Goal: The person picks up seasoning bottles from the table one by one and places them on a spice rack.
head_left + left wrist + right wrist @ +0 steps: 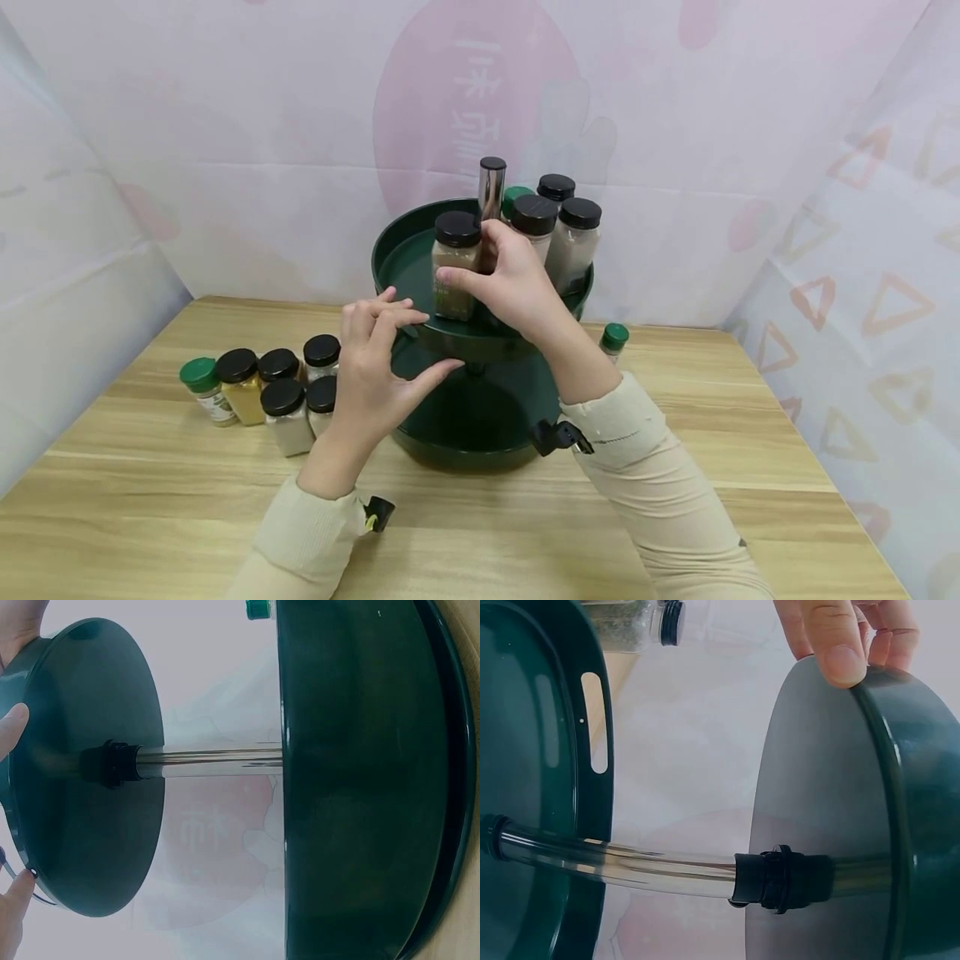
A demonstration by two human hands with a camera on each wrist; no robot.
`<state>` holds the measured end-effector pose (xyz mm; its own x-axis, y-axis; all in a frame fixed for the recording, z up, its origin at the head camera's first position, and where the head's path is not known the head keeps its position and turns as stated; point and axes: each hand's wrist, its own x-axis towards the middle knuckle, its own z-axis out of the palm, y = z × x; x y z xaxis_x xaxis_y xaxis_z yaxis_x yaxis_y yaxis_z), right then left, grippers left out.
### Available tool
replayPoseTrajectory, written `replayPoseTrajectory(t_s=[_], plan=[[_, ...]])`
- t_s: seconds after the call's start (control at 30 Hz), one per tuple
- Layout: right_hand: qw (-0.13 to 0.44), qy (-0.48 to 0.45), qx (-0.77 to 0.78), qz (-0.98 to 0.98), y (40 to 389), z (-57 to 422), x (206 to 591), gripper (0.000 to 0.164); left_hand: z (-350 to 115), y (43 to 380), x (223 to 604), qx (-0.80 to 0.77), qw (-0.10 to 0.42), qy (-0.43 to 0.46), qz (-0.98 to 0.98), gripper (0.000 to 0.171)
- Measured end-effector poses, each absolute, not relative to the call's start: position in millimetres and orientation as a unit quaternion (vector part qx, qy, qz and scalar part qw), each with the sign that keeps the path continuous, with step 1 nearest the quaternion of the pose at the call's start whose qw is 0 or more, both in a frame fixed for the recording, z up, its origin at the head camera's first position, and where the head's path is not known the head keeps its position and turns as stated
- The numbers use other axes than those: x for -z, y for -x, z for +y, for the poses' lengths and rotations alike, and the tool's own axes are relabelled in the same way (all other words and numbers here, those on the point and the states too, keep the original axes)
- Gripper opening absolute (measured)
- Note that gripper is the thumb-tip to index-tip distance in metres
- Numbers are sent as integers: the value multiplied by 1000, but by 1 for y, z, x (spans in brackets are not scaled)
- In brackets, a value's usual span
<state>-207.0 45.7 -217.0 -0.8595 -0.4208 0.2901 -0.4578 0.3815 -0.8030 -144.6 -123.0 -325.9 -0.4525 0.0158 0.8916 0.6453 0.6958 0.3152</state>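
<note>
black-lidded jar (454,260) | pinched between right fingers (465,279) | left fingers (403,317) spread, at upper tray (480,344) rim

A two-tier stand (472,460) is standing on the bench (675,533) between clustered jars (283,412) at left and a lone bottle (614,337) at right, while further jars (575,242) are occupying its upper tier (405,260), right of the central post (492,187).

head: above, forward-down | wrists: close, sideways | shared: green stand (487,345)

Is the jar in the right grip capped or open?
Capped: in the head view, a black lid covers the top of the jar.
</note>
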Motion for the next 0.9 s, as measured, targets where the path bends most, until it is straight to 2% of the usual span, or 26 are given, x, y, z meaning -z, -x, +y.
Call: replayPoseTrajectory(t_s=[0.5,0.9], plan=[[8,-280,-494,-823,210,42,219,51,-125,147,326,325,482,211,-786,65],[32,-295,-533,-792,201,55,210,61,-125,148,325,323,482,210,-787,65]])
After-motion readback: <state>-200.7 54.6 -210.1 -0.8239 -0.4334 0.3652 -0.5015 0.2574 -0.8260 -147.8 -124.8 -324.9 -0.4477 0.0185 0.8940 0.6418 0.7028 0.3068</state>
